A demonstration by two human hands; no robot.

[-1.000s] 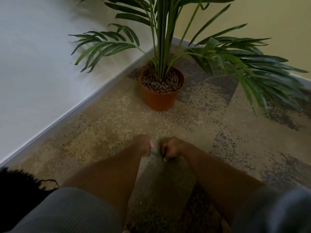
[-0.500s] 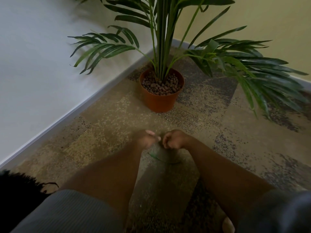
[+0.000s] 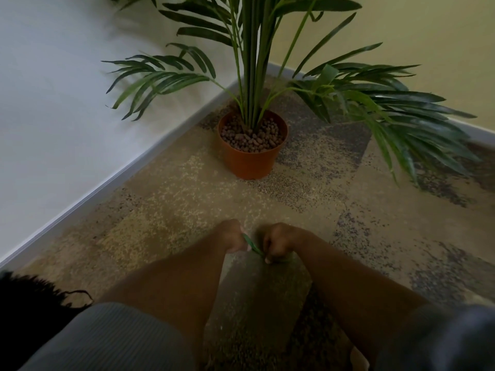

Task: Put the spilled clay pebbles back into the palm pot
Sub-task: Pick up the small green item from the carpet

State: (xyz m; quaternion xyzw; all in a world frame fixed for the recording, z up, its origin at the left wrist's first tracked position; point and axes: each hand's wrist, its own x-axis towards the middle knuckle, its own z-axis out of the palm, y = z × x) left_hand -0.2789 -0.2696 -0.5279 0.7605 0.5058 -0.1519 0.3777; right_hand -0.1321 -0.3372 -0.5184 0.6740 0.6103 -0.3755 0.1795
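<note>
An orange palm pot point(image 3: 250, 163) stands in the room's corner, filled with brown clay pebbles point(image 3: 251, 135) around the green palm stems. Well in front of the pot, low over the carpet, my left hand point(image 3: 231, 236) and my right hand point(image 3: 278, 243) are close together. Both are closed on a thin green strip point(image 3: 252, 245) that runs between them; what it is cannot be made out. I see no loose pebbles on the carpet from here.
Patterned beige and grey carpet point(image 3: 166, 210) covers the floor. A white wall with a skirting board point(image 3: 107, 180) runs along the left, a yellow wall point(image 3: 428, 36) at the back right. Long palm fronds point(image 3: 401, 124) droop over the floor right of the pot.
Both hands lifted toward the pot half a second ago, then came back down and nearer to me. The green strip is between them again.
</note>
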